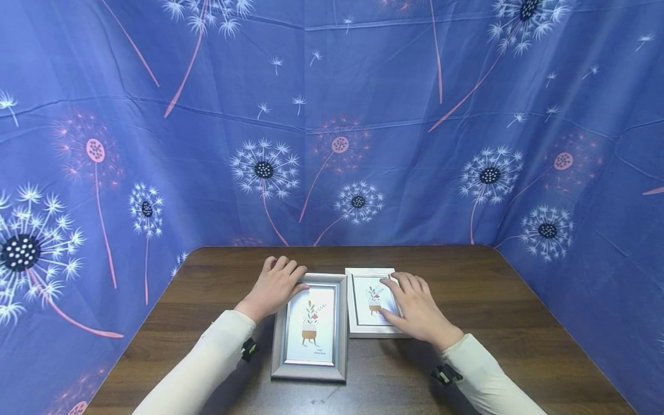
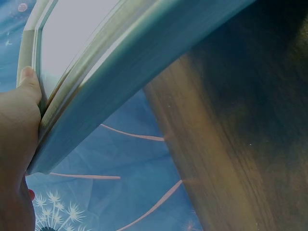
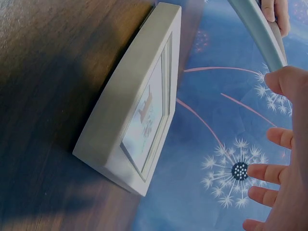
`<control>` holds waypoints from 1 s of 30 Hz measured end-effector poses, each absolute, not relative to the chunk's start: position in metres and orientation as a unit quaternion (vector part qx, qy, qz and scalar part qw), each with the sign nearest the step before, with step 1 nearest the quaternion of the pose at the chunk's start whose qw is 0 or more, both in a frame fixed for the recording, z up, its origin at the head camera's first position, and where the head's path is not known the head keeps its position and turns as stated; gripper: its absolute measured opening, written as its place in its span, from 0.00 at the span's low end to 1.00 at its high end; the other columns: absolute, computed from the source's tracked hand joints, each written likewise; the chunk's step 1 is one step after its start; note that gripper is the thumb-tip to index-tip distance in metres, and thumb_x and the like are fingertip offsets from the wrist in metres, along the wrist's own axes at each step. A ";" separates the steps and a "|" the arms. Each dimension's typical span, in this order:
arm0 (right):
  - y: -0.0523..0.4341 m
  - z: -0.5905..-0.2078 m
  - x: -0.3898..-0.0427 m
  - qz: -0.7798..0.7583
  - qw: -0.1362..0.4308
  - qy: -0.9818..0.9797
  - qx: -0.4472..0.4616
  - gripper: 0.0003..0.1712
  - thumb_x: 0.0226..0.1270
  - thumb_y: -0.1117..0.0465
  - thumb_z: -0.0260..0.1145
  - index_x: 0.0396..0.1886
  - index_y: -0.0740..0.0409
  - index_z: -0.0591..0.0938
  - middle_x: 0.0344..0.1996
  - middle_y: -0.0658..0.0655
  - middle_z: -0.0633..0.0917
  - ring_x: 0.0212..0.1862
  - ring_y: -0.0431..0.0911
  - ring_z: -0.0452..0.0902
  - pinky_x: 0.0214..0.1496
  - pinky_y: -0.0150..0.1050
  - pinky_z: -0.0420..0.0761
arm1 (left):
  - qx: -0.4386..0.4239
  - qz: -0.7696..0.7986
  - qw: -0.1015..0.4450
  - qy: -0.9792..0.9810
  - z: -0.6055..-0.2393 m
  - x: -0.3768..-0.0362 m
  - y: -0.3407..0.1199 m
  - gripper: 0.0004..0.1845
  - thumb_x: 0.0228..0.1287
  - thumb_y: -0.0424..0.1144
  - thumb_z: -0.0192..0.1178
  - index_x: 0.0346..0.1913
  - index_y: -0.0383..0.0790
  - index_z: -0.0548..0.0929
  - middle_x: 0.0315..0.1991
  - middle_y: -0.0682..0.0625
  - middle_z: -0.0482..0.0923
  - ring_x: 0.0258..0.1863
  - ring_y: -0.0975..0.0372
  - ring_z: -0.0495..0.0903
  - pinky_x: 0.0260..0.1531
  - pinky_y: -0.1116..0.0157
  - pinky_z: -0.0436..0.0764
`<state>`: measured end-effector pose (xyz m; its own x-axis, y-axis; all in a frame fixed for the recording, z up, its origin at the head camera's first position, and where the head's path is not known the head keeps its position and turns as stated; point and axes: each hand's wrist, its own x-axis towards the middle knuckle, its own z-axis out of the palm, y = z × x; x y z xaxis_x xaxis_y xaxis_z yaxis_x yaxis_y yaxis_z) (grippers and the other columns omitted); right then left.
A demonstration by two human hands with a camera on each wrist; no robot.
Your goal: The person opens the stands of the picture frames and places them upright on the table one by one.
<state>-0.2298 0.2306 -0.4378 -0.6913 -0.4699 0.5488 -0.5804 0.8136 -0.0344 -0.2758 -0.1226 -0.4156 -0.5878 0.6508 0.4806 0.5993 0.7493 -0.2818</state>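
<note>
Head view shows the left hand (image 1: 275,287) holding the top left corner of a grey picture frame with a flower print (image 1: 310,326). The right hand (image 1: 415,308) rests flat, fingers spread, on a small white picture frame (image 1: 363,300) just beside it. Both frames lie on the dark brown wooden table (image 1: 519,323). Blue dandelion cloth (image 1: 363,115) hangs all around.

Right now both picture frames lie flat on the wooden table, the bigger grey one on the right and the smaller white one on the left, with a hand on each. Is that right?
Not quite: the sides are swapped. In the head view the bigger grey frame lies on the left under the left hand, and the smaller white frame lies on the right under the right hand. Both lie flat on the wooden table.
</note>
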 end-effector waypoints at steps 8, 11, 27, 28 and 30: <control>0.239 -0.436 -0.229 0.107 0.259 -0.918 0.282 0.36 0.58 0.45 0.69 0.62 0.58 0.75 0.57 0.67 0.75 0.60 0.64 0.68 0.59 0.65 0.62 | -0.359 0.043 0.302 -0.882 -0.409 -0.272 -0.123 0.19 0.69 0.57 0.56 0.52 0.48 0.79 0.39 0.52 0.75 0.42 0.55 0.68 0.50 0.50 0.62; 0.242 -0.436 -0.229 0.108 0.256 -0.920 0.277 0.35 0.59 0.44 0.68 0.62 0.58 0.76 0.57 0.66 0.75 0.60 0.64 0.68 0.59 0.65 0.62 | -0.360 0.045 0.304 -0.881 -0.408 -0.270 -0.123 0.19 0.68 0.57 0.57 0.52 0.48 0.79 0.40 0.52 0.75 0.42 0.55 0.68 0.50 0.50 0.62; 0.250 -0.438 -0.229 0.108 0.248 -0.926 0.264 0.35 0.59 0.46 0.69 0.62 0.59 0.76 0.57 0.66 0.75 0.59 0.65 0.68 0.59 0.65 0.62 | -0.378 0.059 0.303 -0.873 -0.398 -0.265 -0.125 0.18 0.66 0.57 0.60 0.48 0.49 0.79 0.36 0.53 0.74 0.42 0.55 0.67 0.50 0.49 0.64; 0.251 -0.438 -0.229 0.108 0.248 -0.926 0.263 0.35 0.58 0.46 0.69 0.62 0.59 0.76 0.57 0.66 0.75 0.59 0.65 0.68 0.59 0.65 0.62 | -0.381 0.058 0.302 -0.872 -0.397 -0.265 -0.125 0.17 0.66 0.57 0.60 0.48 0.49 0.78 0.36 0.53 0.74 0.42 0.55 0.67 0.50 0.49 0.63; 0.251 -0.439 -0.230 0.108 0.247 -0.926 0.263 0.35 0.58 0.45 0.69 0.62 0.59 0.76 0.57 0.66 0.75 0.59 0.65 0.68 0.59 0.65 0.62 | -0.387 0.057 0.301 -0.870 -0.395 -0.265 -0.124 0.17 0.66 0.57 0.60 0.45 0.49 0.77 0.35 0.53 0.74 0.41 0.56 0.67 0.49 0.49 0.64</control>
